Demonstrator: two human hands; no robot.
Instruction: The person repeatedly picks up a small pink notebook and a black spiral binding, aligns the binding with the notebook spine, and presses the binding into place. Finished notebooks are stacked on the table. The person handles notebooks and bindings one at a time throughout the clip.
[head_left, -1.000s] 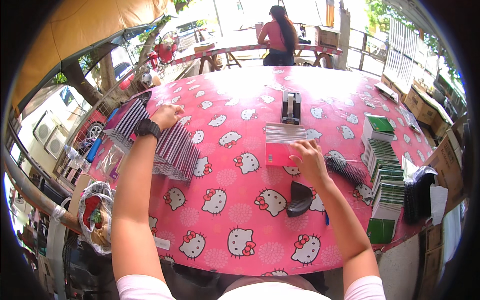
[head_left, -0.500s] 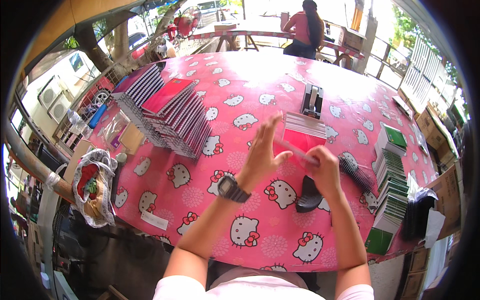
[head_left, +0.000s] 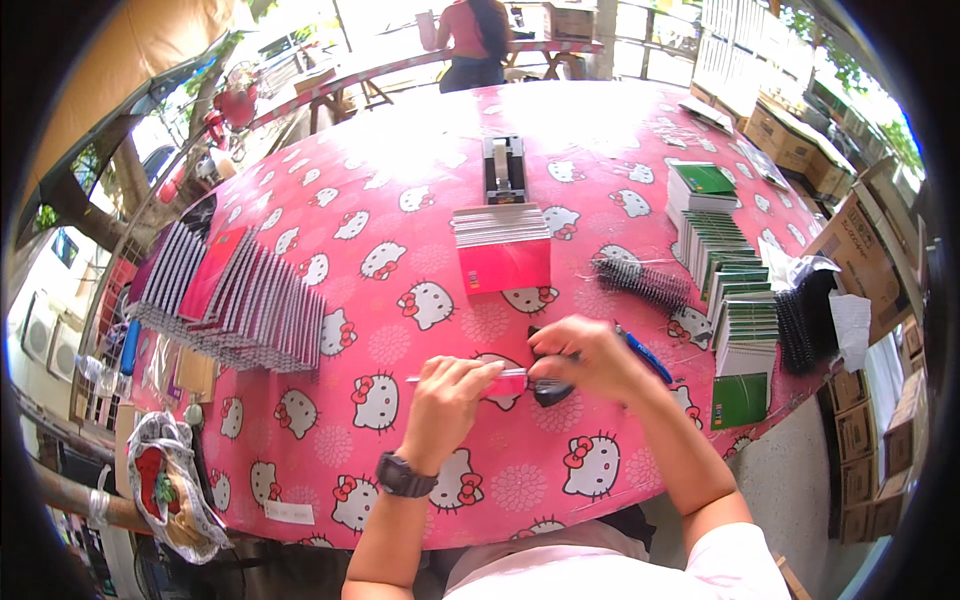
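Note:
A thin pink notebook (head_left: 508,383) is in my left hand (head_left: 440,405), seen nearly edge-on, with the fingers closed over its top. My right hand (head_left: 590,355) hovers just beyond the notebook's right end, its fingers curled and pinched; what they hold, if anything, I cannot make out. Below those fingers lies a dark, rounded object (head_left: 552,392), partly hidden, whose kind is unclear. Farther off stands a stack of pink-covered notebooks (head_left: 507,268) with pale page edges. Directly behind the stack is a black desk tool with a metal bar (head_left: 505,170).
Black binding coils (head_left: 642,287) and a blue pen-like tool (head_left: 645,357) lie to the right. Green notebooks (head_left: 740,400) line the table's right side. Spiral-bound notebooks (head_left: 250,310) are piled at left. A fabric bag (head_left: 170,490) hangs at the left edge. Someone (head_left: 472,45) stands beyond the table.
The view has swung to the right. The left hand, which was raised flat, now grips the notebook lower down. The right hand has left the notebook's end and moved above the dark object.

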